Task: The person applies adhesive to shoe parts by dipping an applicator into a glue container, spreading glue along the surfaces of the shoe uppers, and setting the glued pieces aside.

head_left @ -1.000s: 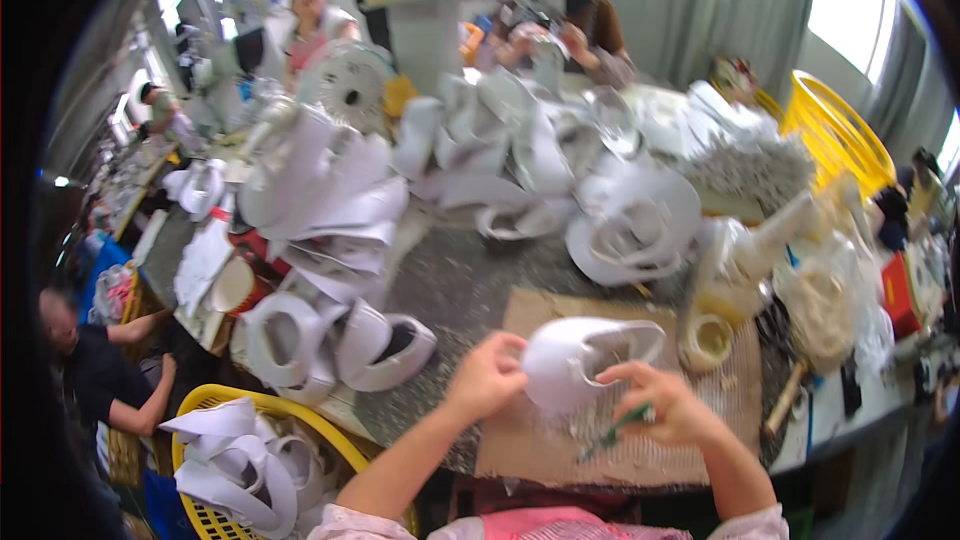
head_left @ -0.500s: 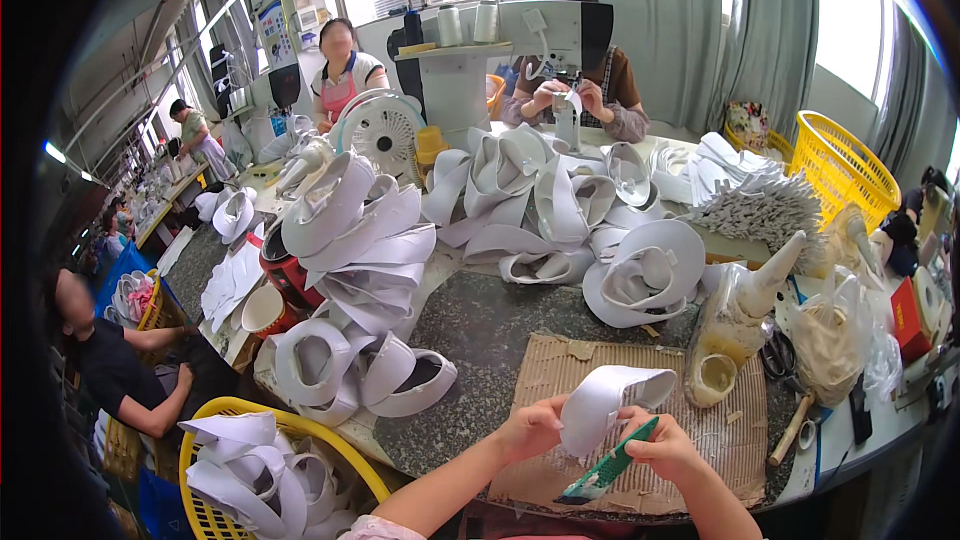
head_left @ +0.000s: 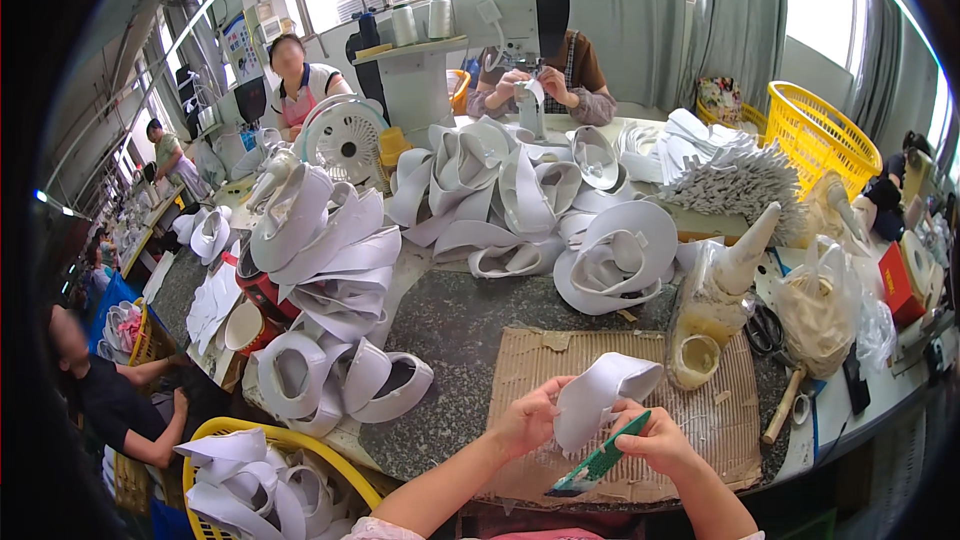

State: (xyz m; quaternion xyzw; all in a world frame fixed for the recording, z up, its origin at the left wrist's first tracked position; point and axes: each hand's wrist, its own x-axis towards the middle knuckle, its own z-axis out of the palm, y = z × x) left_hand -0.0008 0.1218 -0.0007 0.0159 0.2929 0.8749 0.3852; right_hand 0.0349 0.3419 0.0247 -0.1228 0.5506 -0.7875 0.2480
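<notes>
My left hand [head_left: 527, 420] grips a white curved shoe-upper piece [head_left: 600, 395] by its left edge, over a brown corrugated cardboard mat [head_left: 690, 420]. My right hand [head_left: 655, 440] pinches the piece's lower right side and also holds a green brush-like tool [head_left: 598, 462], which slants down to the left below the piece. Both forearms rise from the bottom edge.
Stacks of white shoe uppers [head_left: 320, 250] cover the dark stone table [head_left: 470, 325]. A glue-caked bottle with a cone spout [head_left: 715, 305] stands right of the mat, scissors [head_left: 765, 330] beyond. Yellow baskets sit at lower left [head_left: 240, 435] and far right [head_left: 815, 135]. Other people work around the table.
The view has tilted up, so hands sit lower in frame. The white piece has been turned and is held narrower; the green tool now points down-left under it.
</notes>
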